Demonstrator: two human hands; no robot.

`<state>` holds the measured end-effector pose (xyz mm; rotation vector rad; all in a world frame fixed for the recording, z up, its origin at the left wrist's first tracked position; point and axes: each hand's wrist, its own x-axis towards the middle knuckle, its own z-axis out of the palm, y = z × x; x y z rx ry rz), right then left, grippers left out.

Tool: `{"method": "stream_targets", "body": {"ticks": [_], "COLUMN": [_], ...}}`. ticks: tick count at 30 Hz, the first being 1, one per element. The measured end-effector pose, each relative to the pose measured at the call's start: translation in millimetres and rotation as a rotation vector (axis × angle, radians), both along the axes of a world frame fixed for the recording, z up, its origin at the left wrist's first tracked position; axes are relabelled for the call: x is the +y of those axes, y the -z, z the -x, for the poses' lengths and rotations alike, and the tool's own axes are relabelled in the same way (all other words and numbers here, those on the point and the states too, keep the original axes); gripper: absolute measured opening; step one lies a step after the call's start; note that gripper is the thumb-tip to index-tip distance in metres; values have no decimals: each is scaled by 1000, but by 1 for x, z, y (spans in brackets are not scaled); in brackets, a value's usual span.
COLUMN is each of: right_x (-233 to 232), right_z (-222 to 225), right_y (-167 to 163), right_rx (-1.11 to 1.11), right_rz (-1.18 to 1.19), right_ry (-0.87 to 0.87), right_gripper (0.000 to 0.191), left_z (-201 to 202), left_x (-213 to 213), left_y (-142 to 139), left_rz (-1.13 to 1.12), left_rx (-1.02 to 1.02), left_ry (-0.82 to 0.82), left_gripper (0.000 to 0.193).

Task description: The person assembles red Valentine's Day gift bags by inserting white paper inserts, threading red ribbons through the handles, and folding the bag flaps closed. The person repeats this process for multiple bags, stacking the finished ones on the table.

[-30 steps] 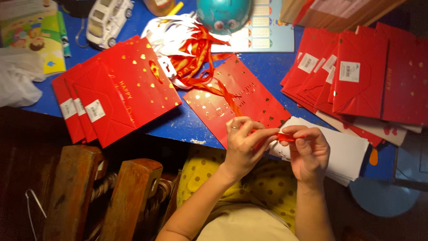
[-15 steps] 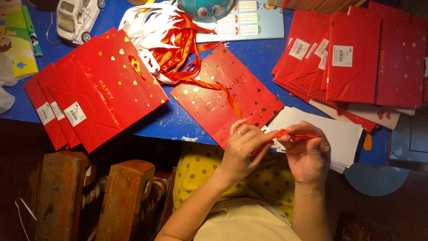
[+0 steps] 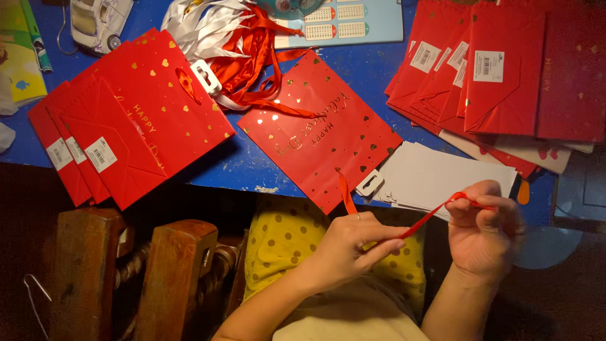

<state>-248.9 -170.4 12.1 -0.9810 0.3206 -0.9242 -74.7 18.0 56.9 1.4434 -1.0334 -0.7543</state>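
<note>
Grip status: left hand and right hand pinching red ribbon taut, lower right, below flat red bag. Step: handle tying; next likely needs knotting.

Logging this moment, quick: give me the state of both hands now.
Left hand: closed, pinching the red ribbon.
Right hand: closed, fingers pinching the same ribbon's other end.

Gift bag lies at the table's near edge, ribbon pile behind it, bag stacks toward both ends, card sheets right.
</note>
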Motion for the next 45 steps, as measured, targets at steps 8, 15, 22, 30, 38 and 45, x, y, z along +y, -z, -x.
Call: {"method": "stream_targets", "body": {"ticks": [8,15,22,30,38,45], "right_x": [-30,0,55,68,61,62], "right_z": [45,-2,-66,-109,-110,-105], "right_y": [-11,-21,-30,-39,-32,-18], "right_rx": [74,15,536,854,993,980], "right_rz": [121,134,355,1155,1234,1244], "right_ry": [207,-19,75,73,-27,-27], "right_gripper": [20,12,10,14,15,22], "left_z": [-20,-47,-58,-51,-54,-55], "left_x": [32,-1,5,8,13,15], "left_y": [2,9,16,35,32,36], "left_rz": [4,-306,-271,-311,-252,-216], "left_rx": [-38,-688,-481,92,60,28], "left_ry": [404,-344,-386,-381,-275,-281], "left_gripper": [25,51,29,27,42,29]}}
